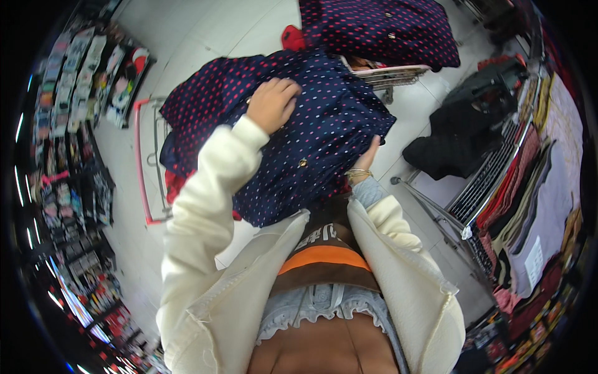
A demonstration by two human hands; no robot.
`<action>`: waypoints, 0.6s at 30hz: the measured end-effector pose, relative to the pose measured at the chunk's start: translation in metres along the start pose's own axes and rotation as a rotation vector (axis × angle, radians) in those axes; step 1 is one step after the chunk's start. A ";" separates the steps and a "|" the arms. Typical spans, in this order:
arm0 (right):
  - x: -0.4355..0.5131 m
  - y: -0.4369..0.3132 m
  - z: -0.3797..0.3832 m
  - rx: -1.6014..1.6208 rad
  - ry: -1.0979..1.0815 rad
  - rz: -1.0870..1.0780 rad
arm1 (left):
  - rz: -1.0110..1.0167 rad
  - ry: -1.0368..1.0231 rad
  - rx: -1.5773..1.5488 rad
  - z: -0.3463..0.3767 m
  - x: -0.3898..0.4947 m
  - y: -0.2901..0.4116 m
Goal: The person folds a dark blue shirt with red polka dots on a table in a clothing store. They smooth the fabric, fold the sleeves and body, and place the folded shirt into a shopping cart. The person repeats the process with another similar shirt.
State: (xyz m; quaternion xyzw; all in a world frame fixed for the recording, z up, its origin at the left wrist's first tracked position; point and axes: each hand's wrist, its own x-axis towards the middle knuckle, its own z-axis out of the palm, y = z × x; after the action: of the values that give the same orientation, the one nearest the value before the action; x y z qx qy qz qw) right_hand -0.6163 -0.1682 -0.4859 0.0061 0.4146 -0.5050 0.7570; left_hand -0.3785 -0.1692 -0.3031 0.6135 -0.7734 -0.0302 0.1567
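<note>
A shiny navy polka-dot cloth (322, 107) with a metal snap (303, 162) spreads in folds before me. Its dots are white and pink on one part, red-pink on another. My left hand (273, 105) rests on top of it, the fingers slightly bent and the thumb apart. At the cloth's right edge my right hand (368, 156) grips it, thumb on the upper side and the other fingers hidden beneath. Something red (175, 184) shows under the cloth's left side. Whatever supports the cloth is mostly covered.
Beyond lies another navy polka-dot cloth (383, 32) over a wire cart (397, 70). A pink-edged metal frame (142, 163) stands at left, near shelves of small goods (70, 84). On the right, a clothes rack (495, 182) holds hanging garments and a black garment (467, 121).
</note>
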 end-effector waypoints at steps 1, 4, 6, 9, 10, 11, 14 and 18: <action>-0.002 -0.001 0.004 0.050 -0.028 0.064 | 0.128 -0.057 0.061 0.012 0.033 0.000; -0.001 -0.005 0.011 -0.485 -0.017 -0.362 | 0.379 -0.438 0.218 0.053 0.111 0.022; -0.002 -0.008 0.008 -0.558 -0.040 -0.449 | 0.504 -0.609 0.153 0.077 0.149 0.047; -0.007 -0.015 0.002 -0.790 -0.147 -0.485 | 0.630 -0.662 0.254 0.098 0.189 0.072; -0.009 -0.019 0.000 -0.762 -0.218 -0.507 | 0.727 -0.712 0.260 0.099 0.195 0.073; -0.010 -0.023 -0.001 -0.710 -0.322 -0.563 | 0.800 -0.757 0.276 0.099 0.197 0.074; -0.015 -0.030 0.006 -0.819 -0.248 -0.528 | 0.573 -1.009 -0.022 0.089 0.193 0.066; -0.036 -0.027 0.020 -0.513 -0.264 -0.522 | 0.502 -1.096 -0.116 0.062 0.193 0.060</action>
State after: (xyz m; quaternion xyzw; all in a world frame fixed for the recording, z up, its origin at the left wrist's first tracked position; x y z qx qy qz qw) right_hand -0.6295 -0.1624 -0.4388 -0.3540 0.4142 -0.5569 0.6269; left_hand -0.4909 -0.3482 -0.3084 0.2979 -0.8597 -0.3461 -0.2288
